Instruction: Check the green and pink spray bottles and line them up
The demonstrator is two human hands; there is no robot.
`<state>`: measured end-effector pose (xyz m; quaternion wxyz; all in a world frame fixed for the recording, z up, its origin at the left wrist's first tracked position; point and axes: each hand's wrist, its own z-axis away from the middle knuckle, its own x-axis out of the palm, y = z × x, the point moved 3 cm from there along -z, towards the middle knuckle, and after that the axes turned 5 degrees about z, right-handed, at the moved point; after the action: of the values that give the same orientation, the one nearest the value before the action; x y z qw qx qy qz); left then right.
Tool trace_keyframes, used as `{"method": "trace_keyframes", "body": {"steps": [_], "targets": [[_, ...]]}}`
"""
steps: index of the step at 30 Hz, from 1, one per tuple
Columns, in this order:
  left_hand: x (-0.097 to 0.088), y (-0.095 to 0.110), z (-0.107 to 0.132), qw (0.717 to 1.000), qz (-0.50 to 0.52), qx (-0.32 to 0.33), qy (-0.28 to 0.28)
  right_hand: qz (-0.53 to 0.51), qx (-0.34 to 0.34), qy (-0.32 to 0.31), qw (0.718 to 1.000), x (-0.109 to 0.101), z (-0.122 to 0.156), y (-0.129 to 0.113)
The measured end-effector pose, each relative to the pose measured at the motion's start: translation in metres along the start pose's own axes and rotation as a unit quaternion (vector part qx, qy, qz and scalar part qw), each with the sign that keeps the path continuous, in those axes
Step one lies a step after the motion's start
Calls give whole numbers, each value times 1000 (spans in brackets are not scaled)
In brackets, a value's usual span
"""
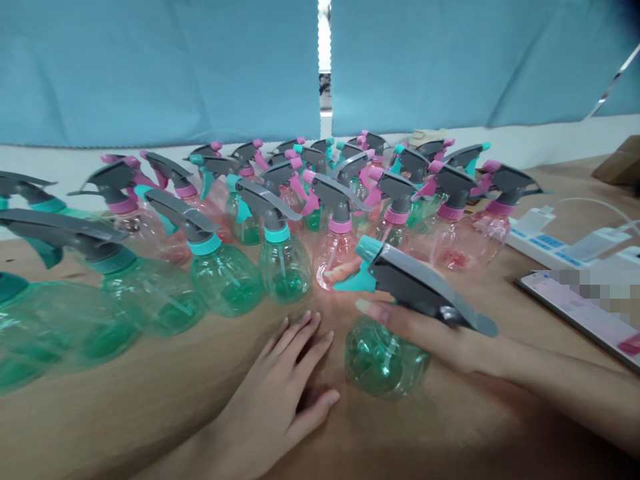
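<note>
The right hand [423, 333] is closed around the neck of a green spray bottle [385, 363], fingers curled under its grey trigger head [420, 283] with the teal nozzle; the bottle stands on the wooden surface [125, 413], tilted a little, in front of the rest; the left hand [280, 387] lies flat on the surface just beside the bottle, fingers loosely spread, holding nothing; behind them stands a crowd of green bottles [225, 277] and pink bottles [340, 260]; to the right lie a white power strip [545, 243] and a tablet [580, 307]; blue curtains [150, 67] hang behind.
</note>
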<state>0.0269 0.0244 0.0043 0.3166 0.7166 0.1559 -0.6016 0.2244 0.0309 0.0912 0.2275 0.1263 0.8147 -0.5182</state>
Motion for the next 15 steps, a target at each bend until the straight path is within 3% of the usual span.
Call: {"method": "trace_keyframes", "body": {"steps": [10,15], "targets": [[1,-1,0,1000,-3,4,-1,38,25,13,999,1,5,8],[0,1,0,1000,3,3,5,-86,10,-57,995,3,-1,4]]}}
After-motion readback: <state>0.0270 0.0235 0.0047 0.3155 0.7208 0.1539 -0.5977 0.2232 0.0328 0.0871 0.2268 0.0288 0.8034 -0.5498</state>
